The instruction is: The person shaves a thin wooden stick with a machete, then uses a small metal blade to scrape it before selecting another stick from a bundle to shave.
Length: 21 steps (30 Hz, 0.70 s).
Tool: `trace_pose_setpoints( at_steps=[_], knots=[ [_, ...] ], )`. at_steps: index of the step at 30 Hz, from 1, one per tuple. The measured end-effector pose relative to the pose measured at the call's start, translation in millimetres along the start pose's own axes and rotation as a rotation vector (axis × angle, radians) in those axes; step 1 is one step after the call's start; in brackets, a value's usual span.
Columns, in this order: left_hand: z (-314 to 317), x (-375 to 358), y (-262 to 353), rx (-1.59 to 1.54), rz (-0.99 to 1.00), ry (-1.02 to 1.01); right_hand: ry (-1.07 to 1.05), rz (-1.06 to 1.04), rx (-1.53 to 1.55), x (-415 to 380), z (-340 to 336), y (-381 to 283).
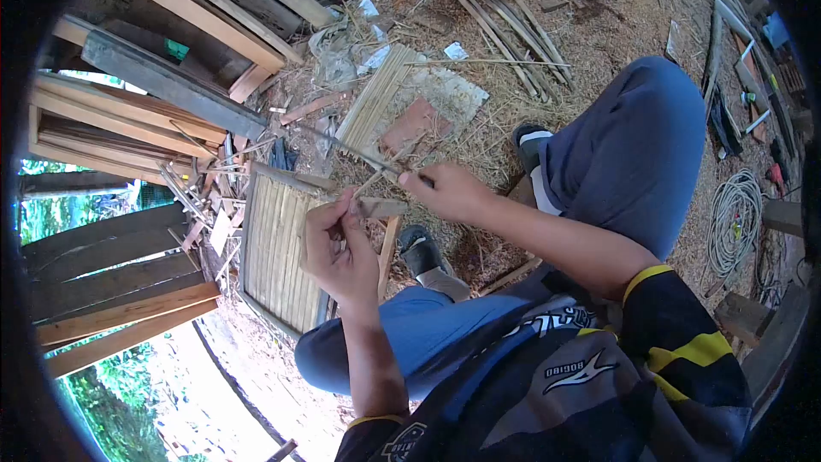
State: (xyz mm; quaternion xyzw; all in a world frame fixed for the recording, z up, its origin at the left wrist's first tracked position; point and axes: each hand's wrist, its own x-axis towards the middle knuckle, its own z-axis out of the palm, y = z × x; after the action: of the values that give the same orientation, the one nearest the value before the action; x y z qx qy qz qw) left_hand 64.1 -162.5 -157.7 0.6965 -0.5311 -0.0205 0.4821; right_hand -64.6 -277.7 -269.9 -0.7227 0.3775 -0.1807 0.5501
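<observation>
My right hand (449,192) is closed round what looks like a knife (355,151), its long, thin dark blade pointing away to the upper left. A short pale strip of wood or bamboo (369,182) is pinched between the thumb and fingers of my left hand (338,248). The strip's far end meets the blade close to my right thumb. Below the hands lies the end of a flat piece of wood (381,207). Left of my left hand leans a framed panel of pale slats (278,248).
Shavings (505,150) cover the ground. A bundle of pale strips (376,96) lies ahead beside a reddish flat piece (415,126), with longer sticks (513,34) beyond. Wooden frames (184,13) stand at left. Coiled rope (734,222) rests at right, past my bent knee.
</observation>
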Motion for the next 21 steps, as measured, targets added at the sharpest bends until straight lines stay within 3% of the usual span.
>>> trace_pose_setpoints(
  at_steps=[4,7,11,14,17,21],
  knots=[
    [-1,-3,-20,-0.070,0.086,0.044,-0.011,-0.291,0.131,-23,-2,-36],
    [-4,-5,-17,-0.054,0.065,0.018,-0.015,0.054,-0.019,-3,10,0],
    [-3,-1,-9,0.000,0.028,0.024,-0.010,0.019,0.033,2,5,10],
    [4,-7,-13,-0.026,-0.008,0.112,-0.083,-0.056,0.220,-27,2,-48],
    [7,-8,-7,0.021,-0.037,0.126,0.030,-0.167,0.233,-37,4,-52],
    [14,-11,5,0.036,-0.059,0.118,-0.017,0.163,0.071,-8,10,-12]
  ],
)
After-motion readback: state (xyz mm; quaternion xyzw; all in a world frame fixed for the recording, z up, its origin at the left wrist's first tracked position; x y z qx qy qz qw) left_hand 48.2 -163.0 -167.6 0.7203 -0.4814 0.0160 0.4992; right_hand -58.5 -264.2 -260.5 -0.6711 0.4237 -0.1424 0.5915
